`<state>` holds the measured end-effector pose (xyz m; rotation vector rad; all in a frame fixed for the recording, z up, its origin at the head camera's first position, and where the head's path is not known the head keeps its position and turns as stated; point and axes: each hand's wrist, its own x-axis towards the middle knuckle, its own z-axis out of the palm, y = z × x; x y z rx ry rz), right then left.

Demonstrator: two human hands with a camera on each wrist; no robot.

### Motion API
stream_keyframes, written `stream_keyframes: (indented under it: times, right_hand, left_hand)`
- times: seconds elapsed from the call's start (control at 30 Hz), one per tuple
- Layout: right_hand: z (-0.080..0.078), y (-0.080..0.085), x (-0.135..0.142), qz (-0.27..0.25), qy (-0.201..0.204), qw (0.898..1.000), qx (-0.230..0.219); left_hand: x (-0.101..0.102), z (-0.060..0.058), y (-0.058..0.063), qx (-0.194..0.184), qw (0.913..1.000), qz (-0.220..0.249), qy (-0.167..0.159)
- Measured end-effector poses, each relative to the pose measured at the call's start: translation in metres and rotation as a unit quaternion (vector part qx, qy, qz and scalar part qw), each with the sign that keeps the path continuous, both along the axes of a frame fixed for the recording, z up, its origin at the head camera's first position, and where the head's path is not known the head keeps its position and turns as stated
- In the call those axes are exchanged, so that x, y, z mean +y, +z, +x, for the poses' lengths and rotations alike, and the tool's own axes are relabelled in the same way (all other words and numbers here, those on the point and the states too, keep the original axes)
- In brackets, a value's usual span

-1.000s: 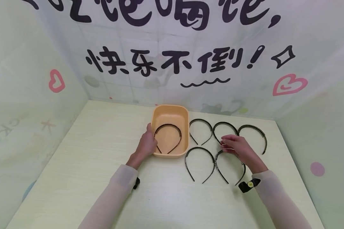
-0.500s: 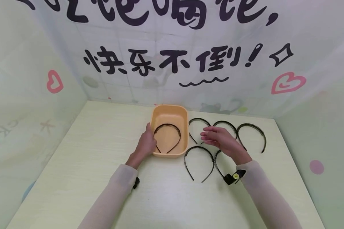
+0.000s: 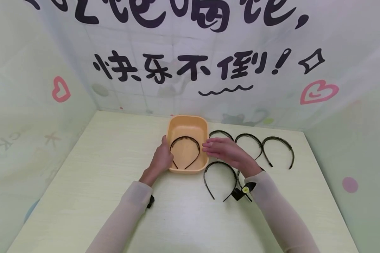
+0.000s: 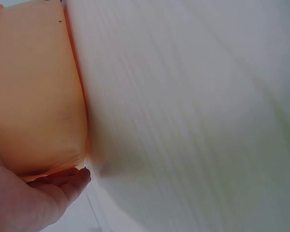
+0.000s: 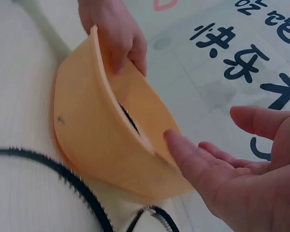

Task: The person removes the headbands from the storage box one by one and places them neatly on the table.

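Note:
My left hand grips the left wall of a light-orange plastic bin, with the rim between thumb and fingers in the right wrist view. Inside lies one black toothed headband. Just off the right rim is my right hand, its fingers extended and nothing in them. In the right wrist view its fingertips overlap the rim. Below this hand, another headband lies flat on the table, and a back-row headband is partly covered by the fingers.
More black headbands lie to the right, among them a middle one and a far-right one. Printed fabric walls enclose the pale table at the back and sides.
My right hand has moved left from over the right-hand headbands to the bin's right rim, its fingers straightening. My left hand stays on the bin, which has not moved.

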<state>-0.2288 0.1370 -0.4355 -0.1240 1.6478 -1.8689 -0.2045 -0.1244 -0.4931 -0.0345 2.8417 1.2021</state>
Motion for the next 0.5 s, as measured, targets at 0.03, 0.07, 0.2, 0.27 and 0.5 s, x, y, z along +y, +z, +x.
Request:
stream_keyframes:
  times: [0.03, 0.07, 0.2, 0.27, 0.5]
  right_hand:
    - [0.000, 0.001, -0.003, -0.006, 0.008, 1.000, -0.008]
    - [0.001, 0.001, -0.005, -0.012, 0.013, 1.000, -0.018]
    - [0.001, 0.003, -0.018, -0.019, 0.029, 0.999, -0.036]
    - [-0.001, 0.003, -0.026, -0.017, 0.022, 0.999, -0.043]
    - [-0.006, -0.007, -0.052, -0.036, -0.030, 0.993, -0.107]
  left_hand:
    - [0.000, 0.000, 0.000, -0.001, 1.0000, 0.003, 0.000]
    - [0.000, 0.000, 0.000, -0.003, 1.0000, 0.004, 0.000]
    - [0.000, -0.001, -0.001, -0.004, 1.0000, 0.004, 0.002]
    - [0.000, -0.002, -0.001, -0.001, 1.0000, 0.001, 0.003]
    - [0.002, -0.002, -0.002, -0.004, 1.0000, -0.006, 0.004]
